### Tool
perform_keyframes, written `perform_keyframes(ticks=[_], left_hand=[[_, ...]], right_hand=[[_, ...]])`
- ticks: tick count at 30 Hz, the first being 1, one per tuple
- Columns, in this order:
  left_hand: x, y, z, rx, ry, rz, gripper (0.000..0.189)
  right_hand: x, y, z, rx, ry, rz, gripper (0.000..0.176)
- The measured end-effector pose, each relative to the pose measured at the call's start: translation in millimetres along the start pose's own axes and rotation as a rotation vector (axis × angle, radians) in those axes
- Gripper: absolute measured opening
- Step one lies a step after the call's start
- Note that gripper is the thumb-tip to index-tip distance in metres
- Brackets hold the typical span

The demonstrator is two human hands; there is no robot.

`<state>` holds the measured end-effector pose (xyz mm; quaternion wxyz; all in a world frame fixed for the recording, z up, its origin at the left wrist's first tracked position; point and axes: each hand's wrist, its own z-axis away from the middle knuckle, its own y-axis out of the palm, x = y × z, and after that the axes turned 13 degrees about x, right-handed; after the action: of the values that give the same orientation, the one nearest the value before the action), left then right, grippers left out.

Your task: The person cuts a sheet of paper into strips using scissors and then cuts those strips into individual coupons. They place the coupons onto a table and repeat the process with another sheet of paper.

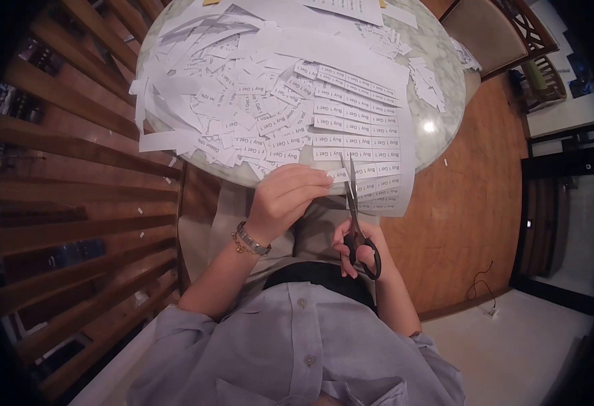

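Observation:
My right hand [359,249] is closed around the black handles of a pair of scissors [353,203], whose blades point away from me and stand apart. Between them lies a printed paper strip [361,171] reading "Buy 1 Get 1". My left hand [289,196] pinches the left end of this strip at the table's near edge. Beneath and beyond it, a paper sheet [405,145] carries rows of similar strips [356,123], partly cut apart. Left of these lies a heap of small cut paper slips [243,111], some reading "Buy 1 Get 1".
Everything lies on a round marble table [446,81]. Long paper offcuts [168,141] hang over its left edge, and a small pile of slips [427,84] lies at the right. A chair [490,34] stands at the far right. Wooden slats [87,186] run along the left.

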<state>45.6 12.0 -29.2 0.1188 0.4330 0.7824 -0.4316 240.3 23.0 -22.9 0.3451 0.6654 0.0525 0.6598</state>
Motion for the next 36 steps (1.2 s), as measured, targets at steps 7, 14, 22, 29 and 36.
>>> perform_keyframes(ticks=[7,14,22,29,36], left_hand=[[0,0,0,0.01,0.018,-0.024,0.012],[2,-1,0,0.026,-0.01,-0.001,0.015],[-5,-5,-11,-0.014,-0.109,-0.02,0.018],[-3,-1,-6,-0.02,-0.145,0.002,0.018],[-5,-9,-7,-0.093,-0.139,-0.018,0.018]], right_hand=[[3,1,-1,-0.03,0.029,-0.026,0.051],[6,1,-2,-0.072,0.076,-0.057,0.054],[6,2,-2,-0.082,0.073,-0.075,0.05],[5,3,-2,-0.11,0.107,-0.064,0.042],[5,4,-5,-0.148,0.117,-0.048,0.039]])
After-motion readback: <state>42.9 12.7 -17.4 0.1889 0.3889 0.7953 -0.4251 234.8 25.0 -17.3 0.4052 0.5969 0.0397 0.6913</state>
